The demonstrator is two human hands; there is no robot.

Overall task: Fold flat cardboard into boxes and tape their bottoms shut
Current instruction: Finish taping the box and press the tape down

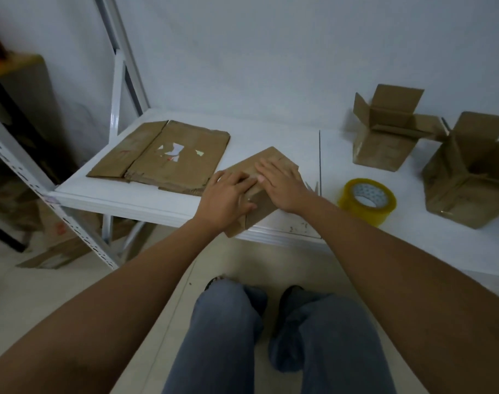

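Dim, flat light, soft focus, wide-angle distortion

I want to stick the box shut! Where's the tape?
In the head view the yellow tape roll lies on the white table, just right of the right hand, in front of two open boxes.

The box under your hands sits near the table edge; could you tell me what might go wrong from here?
The box overhangs the table edge, so pressing with both the left hand and right hand may tip it off. The tape roll lies aside; lifting a hand to reach it could let the flaps spring open.
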